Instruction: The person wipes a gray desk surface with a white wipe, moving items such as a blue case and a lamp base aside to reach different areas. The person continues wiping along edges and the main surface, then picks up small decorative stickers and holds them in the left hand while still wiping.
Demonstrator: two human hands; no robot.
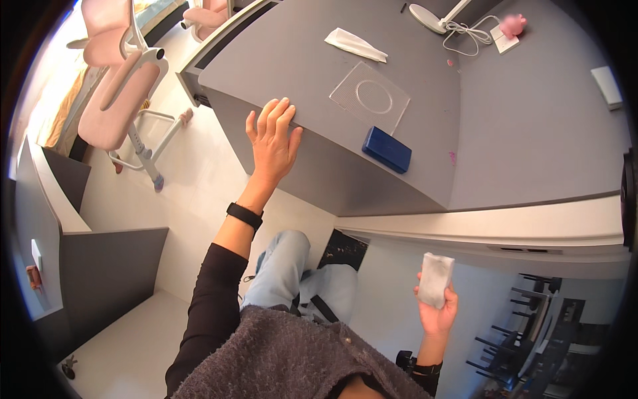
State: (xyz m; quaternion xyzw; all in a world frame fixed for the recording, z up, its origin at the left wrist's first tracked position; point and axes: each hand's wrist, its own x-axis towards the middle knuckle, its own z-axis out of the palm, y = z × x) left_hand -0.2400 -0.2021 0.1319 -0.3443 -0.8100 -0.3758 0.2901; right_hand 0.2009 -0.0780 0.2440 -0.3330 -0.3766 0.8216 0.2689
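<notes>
My left hand (274, 139) rests at the front edge of the grey desk (279, 55), its fingers spread and nothing held in them. In my right hand (437, 315) is a white rectangular pad (436, 280) with grey smudges, perhaps a sponge or folded cloth; I hold it beside the desk's right end. A dark blue oblong case (387, 149) lies near the desk's front edge. Behind it, flat on the desk, is a clear ribbed plastic sheet (344, 92) with a circle in its middle. Farther back lies a folded white cloth or tissue (356, 45).
A white lamp base (427, 19) with a coiled white cable (468, 36) stands at the back. Near it, a pink figure (511, 26) covers part of a white socket plate (506, 45). Pink chairs (117, 104) stand at left. A rack (518, 334) with dark pegs is at lower right.
</notes>
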